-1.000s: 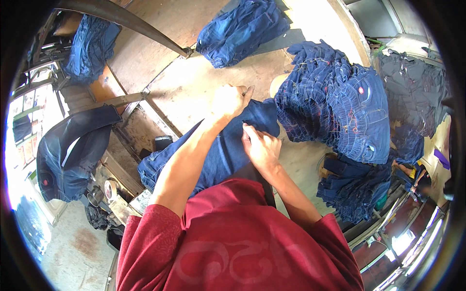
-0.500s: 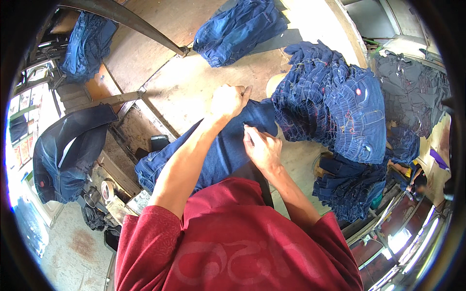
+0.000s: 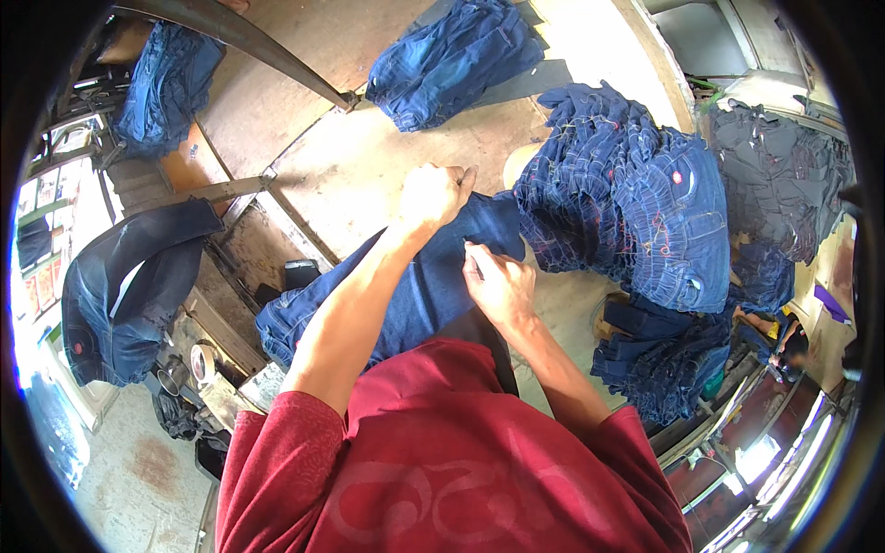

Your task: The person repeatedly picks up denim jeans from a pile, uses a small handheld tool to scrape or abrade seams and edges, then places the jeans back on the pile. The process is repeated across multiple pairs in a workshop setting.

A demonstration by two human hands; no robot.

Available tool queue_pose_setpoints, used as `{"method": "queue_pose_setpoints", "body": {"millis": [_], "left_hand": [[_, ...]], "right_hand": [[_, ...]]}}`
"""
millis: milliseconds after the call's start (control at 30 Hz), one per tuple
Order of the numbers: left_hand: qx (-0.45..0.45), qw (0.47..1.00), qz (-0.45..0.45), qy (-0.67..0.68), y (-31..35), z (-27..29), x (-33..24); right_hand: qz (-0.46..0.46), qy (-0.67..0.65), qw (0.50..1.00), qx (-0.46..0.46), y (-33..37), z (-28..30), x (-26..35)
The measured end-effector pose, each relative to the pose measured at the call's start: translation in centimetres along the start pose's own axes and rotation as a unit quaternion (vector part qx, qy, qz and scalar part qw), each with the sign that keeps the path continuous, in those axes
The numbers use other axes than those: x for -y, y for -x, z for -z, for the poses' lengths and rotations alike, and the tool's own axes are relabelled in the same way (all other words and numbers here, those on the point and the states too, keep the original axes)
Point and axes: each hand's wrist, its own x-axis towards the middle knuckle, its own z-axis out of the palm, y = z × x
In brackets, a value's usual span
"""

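Observation:
A pair of blue denim jeans (image 3: 412, 300) lies in front of me, stretched slantwise beneath my forearms. At its far edge my left hand (image 3: 433, 195) is closed, with the fingers curled away; what they grip is hidden. Closer to me, over the upper right part of the denim, my right hand (image 3: 502, 286) is closed in a pinch. A small dark tip shows at its fingertips, too small to name.
A large heap of blue jeans (image 3: 678, 217) with loose threads stands to the right, dark garments (image 3: 784, 170) beyond it. More jeans (image 3: 452, 60) lie at the far side. Folded jeans (image 3: 138, 286) hang at left, near a tape roll (image 3: 202, 362). A metal bar (image 3: 267, 55) crosses upper left.
Both hands stay almost where they were, with the right one a touch lower. The jeans under them have not visibly shifted.

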Motion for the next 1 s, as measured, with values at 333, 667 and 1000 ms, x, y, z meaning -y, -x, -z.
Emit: {"method": "queue_pose_setpoints", "body": {"millis": [333,667,1000], "left_hand": [[0.03,0.999,0.018,0.005,-0.1,0.1,0.0],[0.001,1.0,0.007,0.009,0.1,-0.4,0.2],[0.01,1.0,0.002,-0.005,0.1,-0.3,0.1]], "right_hand": [[-0.027,-0.024,0.999,0.014,0.6,1.1,0.0],[-0.04,-0.001,0.996,0.077,0.9,1.7,-0.4],[-0.018,0.008,1.0,0.024,1.0,1.0,-0.2]]}}
